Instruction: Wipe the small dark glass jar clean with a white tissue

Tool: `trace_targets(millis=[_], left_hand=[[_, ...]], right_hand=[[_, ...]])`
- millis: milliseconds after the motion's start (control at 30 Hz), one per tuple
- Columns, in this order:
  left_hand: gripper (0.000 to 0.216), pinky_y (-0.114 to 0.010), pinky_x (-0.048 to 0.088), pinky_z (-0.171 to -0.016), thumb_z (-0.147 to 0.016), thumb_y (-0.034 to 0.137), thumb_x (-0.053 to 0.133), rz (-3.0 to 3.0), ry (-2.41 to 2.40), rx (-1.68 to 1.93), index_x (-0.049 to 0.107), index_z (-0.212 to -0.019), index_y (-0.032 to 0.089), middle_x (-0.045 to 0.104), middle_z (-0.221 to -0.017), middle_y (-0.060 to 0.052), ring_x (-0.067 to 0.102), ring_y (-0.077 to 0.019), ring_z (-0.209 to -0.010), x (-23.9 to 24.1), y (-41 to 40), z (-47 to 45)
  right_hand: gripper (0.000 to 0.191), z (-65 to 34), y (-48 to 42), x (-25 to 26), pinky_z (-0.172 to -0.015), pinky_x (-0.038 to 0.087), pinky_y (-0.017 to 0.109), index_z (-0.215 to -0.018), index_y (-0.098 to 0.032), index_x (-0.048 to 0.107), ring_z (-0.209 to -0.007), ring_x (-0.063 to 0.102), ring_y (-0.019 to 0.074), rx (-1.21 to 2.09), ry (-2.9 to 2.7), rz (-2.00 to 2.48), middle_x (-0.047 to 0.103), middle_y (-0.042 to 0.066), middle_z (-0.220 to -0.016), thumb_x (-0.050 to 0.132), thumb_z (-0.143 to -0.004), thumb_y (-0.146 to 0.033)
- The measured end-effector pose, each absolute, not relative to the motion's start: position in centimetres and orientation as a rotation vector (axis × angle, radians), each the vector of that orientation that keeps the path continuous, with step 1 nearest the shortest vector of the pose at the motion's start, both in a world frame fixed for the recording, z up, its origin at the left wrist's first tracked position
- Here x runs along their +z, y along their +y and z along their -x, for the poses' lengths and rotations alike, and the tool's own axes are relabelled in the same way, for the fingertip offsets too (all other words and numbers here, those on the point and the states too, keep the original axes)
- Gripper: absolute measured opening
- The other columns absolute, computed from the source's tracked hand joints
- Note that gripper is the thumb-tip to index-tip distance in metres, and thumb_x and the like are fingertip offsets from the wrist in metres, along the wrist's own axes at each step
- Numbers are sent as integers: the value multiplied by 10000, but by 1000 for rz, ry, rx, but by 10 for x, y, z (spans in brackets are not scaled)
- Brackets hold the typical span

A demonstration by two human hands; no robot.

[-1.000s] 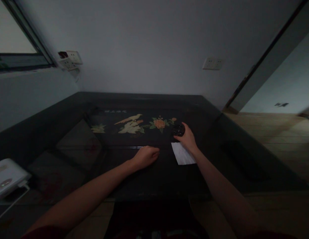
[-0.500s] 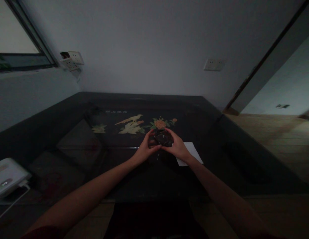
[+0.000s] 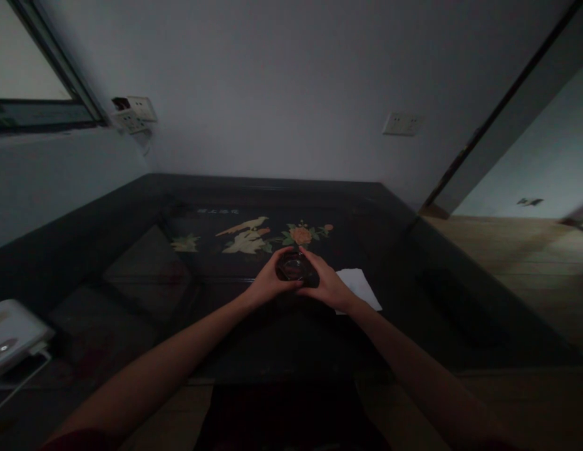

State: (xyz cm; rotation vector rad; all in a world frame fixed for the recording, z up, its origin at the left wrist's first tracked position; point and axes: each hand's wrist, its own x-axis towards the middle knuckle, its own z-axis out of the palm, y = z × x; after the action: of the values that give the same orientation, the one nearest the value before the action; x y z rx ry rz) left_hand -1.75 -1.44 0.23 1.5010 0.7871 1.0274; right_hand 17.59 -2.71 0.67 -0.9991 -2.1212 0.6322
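Your left hand (image 3: 267, 280) and right hand (image 3: 329, 282) curl around opposite sides of a dark, shiny round object (image 3: 292, 269), holding it just your side of the orange flower (image 3: 300, 235) decorating the worktop (image 3: 282, 347), left of the white paper (image 3: 361, 287); whether it is lifted, I cannot tell.

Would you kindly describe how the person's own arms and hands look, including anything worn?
The left hand and right hand are bare, without gloves. The forearms are uncovered, with no watch visible; a dark reddish sleeve shows at the frame's lower left.
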Motion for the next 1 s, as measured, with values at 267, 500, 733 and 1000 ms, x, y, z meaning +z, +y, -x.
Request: trace_targets(millis=[267,500,733,1000], left_hand=[[701,-427,472,-989,-630,390,794,-1527,1283,1300,488,-1222,172,622,-1217,-132,625,-254,-1100,12,31,64],[676,-381,470,-971,-672,428,762,-1508,1770,1354,489,-1229,160,649,-1179,-137,624,-246,-1099,2,54,100],[693,-363,484,-947,-663,432,769,-1598,1863,1188,476,-1226,153,645,-1198,-149,626,-256,-1113,-2,54,102],[702,-358,476,-950,-661,426,770,-1701,1869,1067,462,-1230,152,641,-1220,-149,615,-265,-1140,-4,56,106]], right_hand=[[550,-203,-15,19,-1069,391,502,-1352,-248,505,-1259,514,271,507,-2063,1216,568,121,-1346,649,-840,-388],[382,-250,-29,20,-1045,424,502,-1227,-226,613,-1205,560,269,446,-2251,1323,624,115,-1263,586,-867,-350],[448,-298,-51,6,-1102,365,521,-1273,-255,602,-1335,453,288,486,-2335,1401,517,109,-1421,553,-882,-467],[511,-299,-62,-5,-1166,197,573,-1359,-303,527,-1443,276,301,561,-2467,1443,348,91,-1545,508,-904,-534]])
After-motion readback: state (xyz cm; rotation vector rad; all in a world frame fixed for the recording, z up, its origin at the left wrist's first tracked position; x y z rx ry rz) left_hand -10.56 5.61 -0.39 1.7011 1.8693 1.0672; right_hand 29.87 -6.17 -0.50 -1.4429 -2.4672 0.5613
